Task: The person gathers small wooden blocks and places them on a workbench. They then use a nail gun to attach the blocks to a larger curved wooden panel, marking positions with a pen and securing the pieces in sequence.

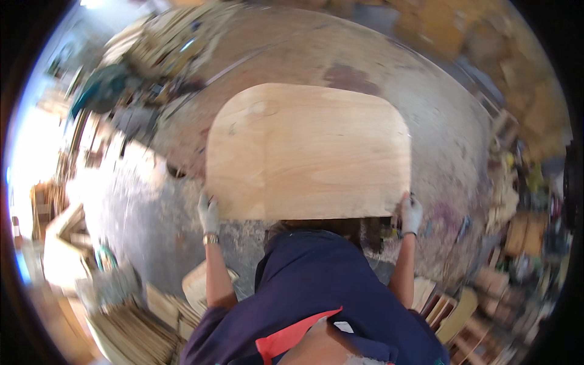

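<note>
With 12 o'clock straight ahead of me, I hold a pale wooden board level in front of my waist. Its far corners are rounded, at 11 and 1 o'clock; its near edge runs straight, just ahead of my dark shirt. Stained floor stretches well past the board from 12 to 3 o'clock. Counted from the board, a wood pile lies at 10 to 11, a stack of slats between 7 and 8, and clutter near 4, all well apart from it.

My left hand pinches the board at 8 o'clock, my right hand at 4, both nearly closed, gloved in white, forearms reaching forward. A watch circles my left wrist. A small dark mark near the board's 10 o'clock is too tiny to read.
</note>
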A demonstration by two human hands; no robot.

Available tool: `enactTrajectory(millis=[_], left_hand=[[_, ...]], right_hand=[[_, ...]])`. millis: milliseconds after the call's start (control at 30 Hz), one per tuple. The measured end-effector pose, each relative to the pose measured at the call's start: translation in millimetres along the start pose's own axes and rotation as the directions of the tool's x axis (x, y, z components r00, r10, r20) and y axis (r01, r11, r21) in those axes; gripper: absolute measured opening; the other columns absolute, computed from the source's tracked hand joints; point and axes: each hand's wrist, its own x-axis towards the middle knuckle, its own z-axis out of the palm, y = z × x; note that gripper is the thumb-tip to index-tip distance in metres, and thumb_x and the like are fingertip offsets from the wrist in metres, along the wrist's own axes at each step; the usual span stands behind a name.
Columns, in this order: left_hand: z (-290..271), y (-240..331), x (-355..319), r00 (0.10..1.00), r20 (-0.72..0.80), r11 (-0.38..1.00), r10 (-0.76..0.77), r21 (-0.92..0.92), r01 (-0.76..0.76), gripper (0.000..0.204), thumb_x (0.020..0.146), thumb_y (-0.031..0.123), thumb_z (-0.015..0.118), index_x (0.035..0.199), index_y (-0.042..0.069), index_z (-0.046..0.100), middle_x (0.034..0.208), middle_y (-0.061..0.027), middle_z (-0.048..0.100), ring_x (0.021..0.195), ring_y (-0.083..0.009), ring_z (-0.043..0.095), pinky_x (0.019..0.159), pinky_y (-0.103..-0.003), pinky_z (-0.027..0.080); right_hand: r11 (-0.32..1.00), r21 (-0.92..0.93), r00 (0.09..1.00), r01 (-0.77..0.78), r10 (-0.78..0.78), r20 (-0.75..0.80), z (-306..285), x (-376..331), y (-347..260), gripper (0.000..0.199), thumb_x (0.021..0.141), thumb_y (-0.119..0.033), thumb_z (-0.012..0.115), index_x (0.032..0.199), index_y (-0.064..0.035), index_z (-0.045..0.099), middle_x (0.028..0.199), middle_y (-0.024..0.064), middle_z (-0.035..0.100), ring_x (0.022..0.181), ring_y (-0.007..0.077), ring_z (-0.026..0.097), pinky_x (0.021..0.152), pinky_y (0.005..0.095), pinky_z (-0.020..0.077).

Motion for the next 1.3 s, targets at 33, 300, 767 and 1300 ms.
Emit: enactTrajectory(millis=[33, 300, 767, 1300], left_hand=[[-4, -1, 0, 1.0, 0.014, 1.0, -0.004, -0.002, 0.004, 0.042, 0.097, 0.004, 0.059, 0.138, -0.002, 0.061, 0.12, -0.0045, 0.07, 0.098, -0.0113, 0.061, 0.087, -0.027, 0.049], [-21, -12, -39, 0.897, -0.272, 0.932, -0.348, -0.201, 0.301, 0.025, 0.101, 0.019, 0.065, 0.117, 0.002, 0.072, 0.098, -0.0025, 0.075, 0.083, -0.0082, 0.067, 0.071, -0.026, 0.051], [68, 0, -84, 0.67, -0.667, 0.936, -0.325, -0.326, 0.13, 0.023, 0.092, 0.016, 0.078, 0.103, -0.003, 0.07, 0.093, -0.0065, 0.074, 0.083, -0.0119, 0.065, 0.077, -0.027, 0.051], [60, -2, -82, 0.695, -0.597, 0.897, -0.401, -0.409, 0.166, 0.02, 0.09, 0.01, 0.076, 0.105, -0.002, 0.074, 0.096, -0.011, 0.078, 0.086, -0.0141, 0.071, 0.079, -0.03, 0.055]], right_hand=[[0.988, -0.093, 0.99, 0.123, -0.129, -0.059, -5, 10, -1, 0.042, 0.104, -0.037, 0.063, 0.1, 0.0035, 0.071, 0.081, 0.0049, 0.069, 0.072, 0.0119, 0.059, 0.067, 0.0317, 0.0487], [0.999, 0.053, 0.999, 0.008, -0.01, 0.038, -20, 72, -29, 0.038, 0.103, -0.04, 0.065, 0.092, -0.0045, 0.069, 0.079, -0.002, 0.057, 0.068, 0.0089, 0.049, 0.061, 0.0311, 0.0396], [0.899, -0.363, 0.966, 0.244, -0.259, 0.006, 25, 84, -60, 0.073, 0.102, -0.058, 0.056, 0.091, 0.0128, 0.07, 0.087, 0.0244, 0.073, 0.08, 0.0304, 0.066, 0.078, 0.0456, 0.0495], [0.937, -0.291, 0.981, 0.192, -0.195, 0.02, 22, 89, -58, 0.072, 0.103, -0.056, 0.054, 0.109, 0.0137, 0.071, 0.098, 0.0226, 0.074, 0.088, 0.0295, 0.067, 0.084, 0.0419, 0.0511]])
